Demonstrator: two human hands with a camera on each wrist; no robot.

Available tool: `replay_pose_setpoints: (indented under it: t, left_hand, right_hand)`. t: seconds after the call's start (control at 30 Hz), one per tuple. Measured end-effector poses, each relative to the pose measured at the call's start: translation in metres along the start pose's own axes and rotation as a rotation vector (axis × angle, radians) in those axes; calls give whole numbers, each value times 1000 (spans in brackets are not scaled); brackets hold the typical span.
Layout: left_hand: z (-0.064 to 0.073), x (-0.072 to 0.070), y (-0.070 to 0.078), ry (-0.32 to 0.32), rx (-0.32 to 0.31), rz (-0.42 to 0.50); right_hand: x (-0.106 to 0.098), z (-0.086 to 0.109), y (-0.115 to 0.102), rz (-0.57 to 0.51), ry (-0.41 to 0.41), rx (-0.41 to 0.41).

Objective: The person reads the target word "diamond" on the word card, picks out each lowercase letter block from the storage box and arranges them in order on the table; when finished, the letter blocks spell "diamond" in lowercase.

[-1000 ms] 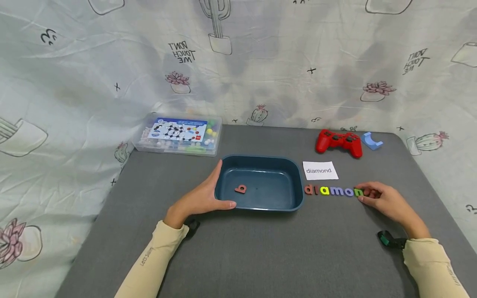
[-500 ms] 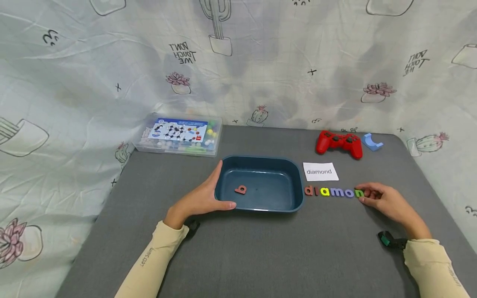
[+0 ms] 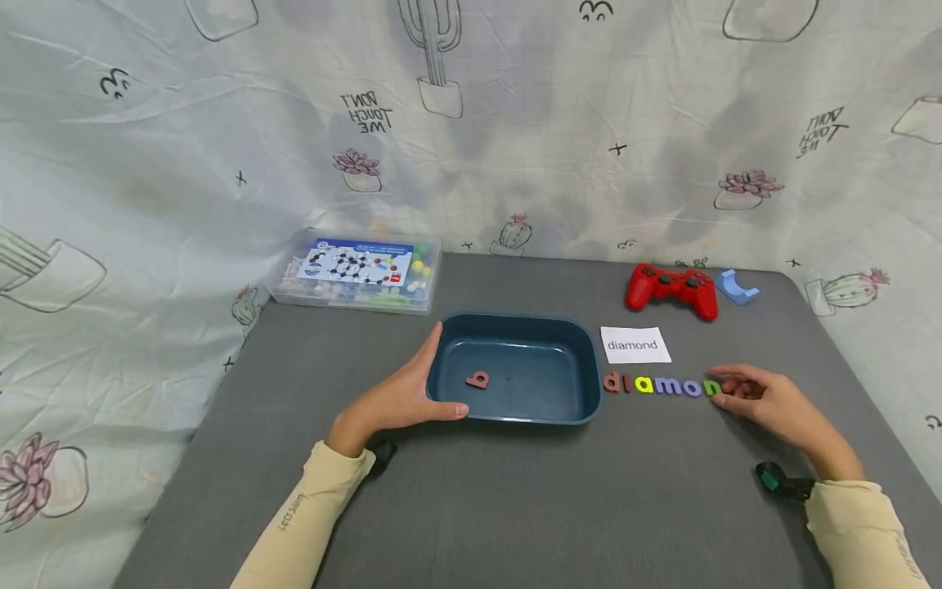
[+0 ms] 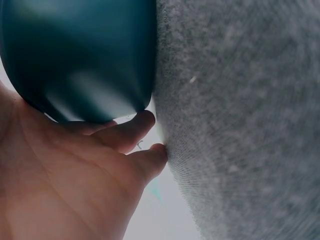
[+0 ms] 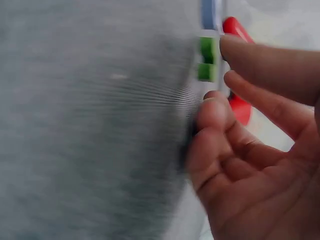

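My left hand grips the left end of a dark blue tray, its thumb along the near rim. In the left wrist view its fingers curve along the outside of the tray wall. Inside the tray lies a reddish toy letter. My right hand is at the right end of a row of coloured letters spelling "diamon". Its loosely bent fingertips are right beside the green letter n. In the right wrist view that letter shows between the fingertips, flat on the table.
A white card printed "diamond" lies behind the letter row. Farther back are a red game controller and a light blue curved piece. A clear plastic case stands at the back left, before a patterned cloth backdrop.
My right hand has drawn slightly right from the green n, which now shows more fully. The left hand keeps its hold on the tray. The head view has tilted up a little.
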State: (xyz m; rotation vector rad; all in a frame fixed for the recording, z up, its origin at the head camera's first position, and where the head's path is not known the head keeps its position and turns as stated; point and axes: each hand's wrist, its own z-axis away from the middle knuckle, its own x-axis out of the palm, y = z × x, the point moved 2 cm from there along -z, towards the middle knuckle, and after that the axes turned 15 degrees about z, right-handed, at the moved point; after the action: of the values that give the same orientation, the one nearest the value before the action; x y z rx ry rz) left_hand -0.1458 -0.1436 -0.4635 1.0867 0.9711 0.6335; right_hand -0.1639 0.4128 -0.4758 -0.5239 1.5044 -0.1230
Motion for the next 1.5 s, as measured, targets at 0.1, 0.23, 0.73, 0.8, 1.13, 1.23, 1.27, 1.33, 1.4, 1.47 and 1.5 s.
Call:
replay_pose_setpoints:
  t: [0.1, 0.23, 0.73, 0.8, 1.13, 1.23, 1.27, 1.33, 1.4, 1.47, 1.5]
  left_hand:
    - [0, 0, -1, -8, -3, 1]
    - [0, 0, -2, -8, -4, 6]
    - [1, 1, -4, -7, 11, 15]
    - [1, 1, -5, -7, 12, 19]
    - [1, 1, -4, -3, 7, 17]
    - [0, 1, -5, -3, 9, 21]
    - [0, 2, -5, -3, 11, 24]
    - [-1, 2, -6, -6, 17, 31]
    - [-1, 2, -8, -10, 23, 36]
    - [-2, 2, -10, -12, 28, 40]
    - [-2, 1, -11, -12, 30, 42]
  right_hand:
    - [-8, 1, -3, 2, 43, 5]
    - [-17, -5, -19, -6, 118, -8]
    - [-41, -58, -148, -257, 158, -298]
    - [-41, -65, -162, -274, 153, -348]
    - [-24, -100, -227, -296, 51, -540]
    - [-14, -111, -245, -321, 0, -590]
    - [-10, -114, -250, -331, -17, -603]
    - [-1, -120, -259, -351, -53, -626]
    - [8, -125, -266, -347, -81, -648]
    - [16, -129, -272, -343, -119, -669]
    - [19, -131, -275, -334, -136, -682]
